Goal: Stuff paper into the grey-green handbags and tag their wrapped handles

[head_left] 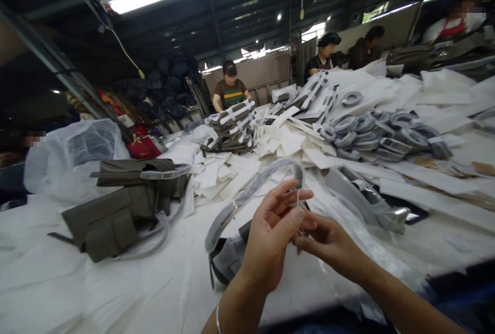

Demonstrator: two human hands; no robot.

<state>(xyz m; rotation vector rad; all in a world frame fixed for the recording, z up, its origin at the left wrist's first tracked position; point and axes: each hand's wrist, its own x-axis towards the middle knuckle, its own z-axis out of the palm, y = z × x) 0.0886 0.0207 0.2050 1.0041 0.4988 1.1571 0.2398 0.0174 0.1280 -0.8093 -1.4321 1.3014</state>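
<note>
My left hand [276, 226] and my right hand [325, 241] meet above the near part of the table. A thin pale loop, like a string or band [298, 199], runs over the fingers of my left hand, which are bent with thumb and fingertips close together. The thumb and fingers of my right hand pinch at the same spot; what lies between them is too small to tell. Behind and below my left hand lies a dark bag [228, 259] with a plastic-wrapped grey strap [247, 197] arching up from it.
Olive bags [116, 215] lie at the left beside clear plastic [73, 153]. A grey tape dispenser [365, 197] stands at the right. Beyond are white sheets [286, 140], coiled straps [371, 133] and stacked pieces [232, 128]. Several people work at the back.
</note>
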